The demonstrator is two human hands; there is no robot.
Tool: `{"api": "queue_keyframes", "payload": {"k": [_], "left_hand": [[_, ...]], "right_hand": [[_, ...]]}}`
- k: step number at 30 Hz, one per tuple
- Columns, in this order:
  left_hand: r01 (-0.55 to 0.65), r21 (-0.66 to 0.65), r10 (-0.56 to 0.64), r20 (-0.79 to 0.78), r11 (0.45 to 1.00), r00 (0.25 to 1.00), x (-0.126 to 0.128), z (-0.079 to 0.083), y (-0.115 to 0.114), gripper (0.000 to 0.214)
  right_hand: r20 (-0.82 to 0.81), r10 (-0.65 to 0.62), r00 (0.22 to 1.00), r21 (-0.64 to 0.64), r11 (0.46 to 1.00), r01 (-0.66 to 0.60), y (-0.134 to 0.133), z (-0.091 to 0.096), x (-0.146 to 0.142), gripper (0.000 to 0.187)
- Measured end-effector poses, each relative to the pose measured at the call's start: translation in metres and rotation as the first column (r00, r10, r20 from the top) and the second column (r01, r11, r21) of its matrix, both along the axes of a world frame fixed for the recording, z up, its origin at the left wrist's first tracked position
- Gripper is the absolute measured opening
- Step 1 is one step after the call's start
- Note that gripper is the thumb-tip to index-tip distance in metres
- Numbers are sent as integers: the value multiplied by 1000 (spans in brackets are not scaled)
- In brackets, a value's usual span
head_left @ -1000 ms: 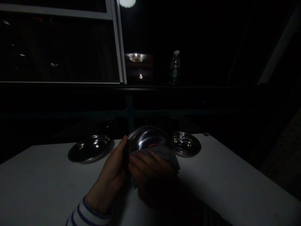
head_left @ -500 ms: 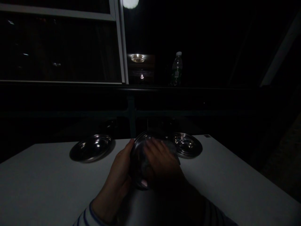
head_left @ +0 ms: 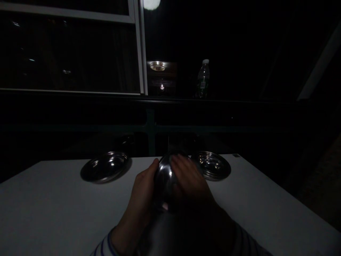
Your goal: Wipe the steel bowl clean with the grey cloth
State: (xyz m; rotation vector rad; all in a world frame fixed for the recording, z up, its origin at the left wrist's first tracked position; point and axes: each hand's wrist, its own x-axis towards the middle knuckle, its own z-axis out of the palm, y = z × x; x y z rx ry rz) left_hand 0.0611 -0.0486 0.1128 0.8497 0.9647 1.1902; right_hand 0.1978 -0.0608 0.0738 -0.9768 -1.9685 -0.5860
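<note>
Between my hands a shiny steel dish (head_left: pixel 163 177) is tilted up above the table. My left hand (head_left: pixel 142 192) grips its left edge, thumb near the rim. Across the dish's right side lie the bent, close-set fingers of my right hand (head_left: pixel 190 179), slightly blurred. Under that hand there seems to be a greyish cloth, mostly hidden in the dark. To the left rests another steel dish (head_left: pixel 105 167), its inside facing up. A small stack of steel dishes (head_left: pixel 213 165) sits beyond my right hand.
A white table (head_left: pixel 61 209) carries the dishes, with a small dark label (head_left: pixel 236 155) at its far right corner. Behind it, a clear plastic bottle (head_left: pixel 203 80) stands on the ledge by the window frame (head_left: pixel 141 53). The room is very dark.
The dish in my left hand has turned, so its face looks narrower and catches more light. My right hand has shifted slightly right over it. The whole view has moved a little.
</note>
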Motion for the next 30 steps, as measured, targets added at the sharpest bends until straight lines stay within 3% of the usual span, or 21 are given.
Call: {"api": "queue_keyframes", "payload": {"k": [4, 7, 11, 14, 23, 30], "left_hand": [[20, 13, -19, -66, 1000, 998, 4, 5, -9, 37], [24, 27, -22, -84, 999, 996, 6, 6, -13, 39], [-12, 4, 13, -117, 1000, 993, 6, 1, -9, 45], [-52, -20, 50, -105, 998, 993, 7, -5, -5, 48], [69, -168, -18, 287, 983, 958, 4, 3, -9, 43], [98, -127, -57, 293, 987, 954, 4, 5, -6, 43]], "right_hand": [[-355, -102, 929, -297, 955, -8, 8, 5, 23, 45], [-463, -129, 877, -333, 942, -38, 10, 6, 24, 45], [-241, -63, 969, -103, 994, 39, 6, 4, 7, 44], [-48, -52, 997, 56, 997, 55, 1, 1, -9, 41], [199, -46, 979, 160, 987, 13, -4, -17, -30, 41], [181, -11, 984, 189, 982, -24, -2, -27, -35, 40]]}}
